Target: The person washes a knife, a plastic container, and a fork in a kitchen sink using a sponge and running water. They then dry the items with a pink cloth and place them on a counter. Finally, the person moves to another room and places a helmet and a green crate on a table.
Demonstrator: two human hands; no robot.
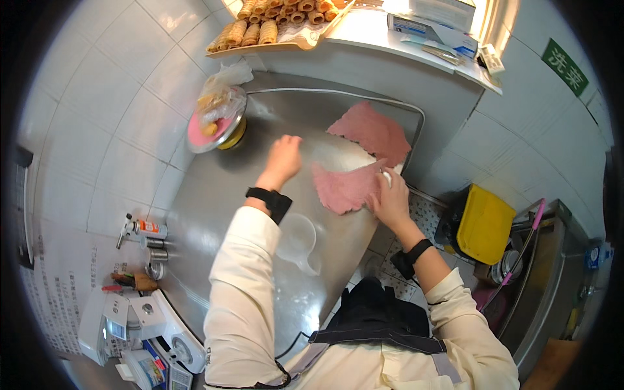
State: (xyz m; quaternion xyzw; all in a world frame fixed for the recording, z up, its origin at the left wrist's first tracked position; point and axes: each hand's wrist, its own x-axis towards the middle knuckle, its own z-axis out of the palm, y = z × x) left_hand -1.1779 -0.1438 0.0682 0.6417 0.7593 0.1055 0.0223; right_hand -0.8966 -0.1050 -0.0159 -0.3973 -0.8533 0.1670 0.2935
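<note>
Two pink cloths lie on the steel worktop (253, 209). My right hand (392, 197) is on the right end of the nearer pink cloth (343, 187), its fingers bent at the cloth's edge; a small white thing shows between them. The farther pink cloth (373, 131) lies spread near the back right corner. My left hand (283, 158) hovers over the worktop to the left of the cloths, fingers curled in, and whether it holds anything cannot be told. A translucent plastic jug (296, 239) is on the worktop between my forearms.
A turntable (214, 131) with plastic bags stands back left. Pastry rolls fill a tray (273, 48) on the ledge, beside glove boxes (429, 34). A blowtorch (146, 228), tins and a white stand mixer (161, 331) line the left. A yellow-lidded bin (485, 224) and a sink are right.
</note>
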